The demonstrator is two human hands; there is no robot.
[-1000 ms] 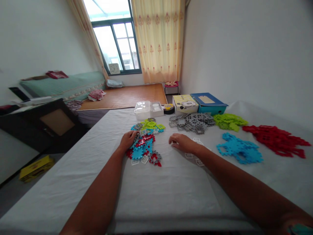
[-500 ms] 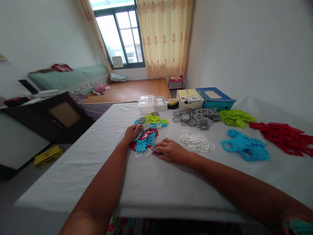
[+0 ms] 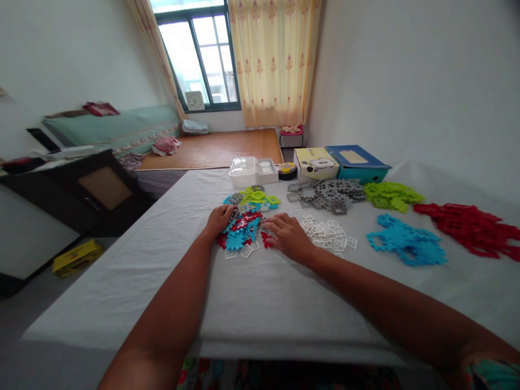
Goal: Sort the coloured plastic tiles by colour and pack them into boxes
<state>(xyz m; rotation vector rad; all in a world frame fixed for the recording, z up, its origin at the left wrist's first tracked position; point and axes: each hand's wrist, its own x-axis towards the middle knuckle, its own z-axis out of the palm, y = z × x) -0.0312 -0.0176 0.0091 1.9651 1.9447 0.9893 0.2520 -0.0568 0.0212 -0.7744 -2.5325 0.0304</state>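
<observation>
White cloth covers the table (image 3: 122, 281); interlocking plastic tiles lie on it in piles. Left hand (image 3: 219, 219) rests at the left edge of the mixed pile (image 3: 239, 239), fingers curled by grey tiles; cannot tell if it grips any. Right hand (image 3: 287, 235) is palm down, half-curled, just right of that pile, thumb and fingertips at a red tile (image 3: 266, 240); cannot tell if pinched or only touched. Mixed pile: red and blue tiles nearer, lime, blue and grey ones farther, a few white squares along the near edge.

Sorted piles to the right: white lattice squares (image 3: 329, 234) just beside the right hand, grey tiles (image 3: 333, 196) behind them, lime tiles (image 3: 392, 195) next to the grey, blue tiles (image 3: 406, 241) in front of the lime, red tiles (image 3: 471, 228) farthest right. Back row, left to right: clear plastic container (image 3: 244, 172), white tray (image 3: 267, 170), round black tub (image 3: 287, 172) with yellow top, yellow-and-white cartoon box (image 3: 314, 164), blue box (image 3: 357, 162).
</observation>
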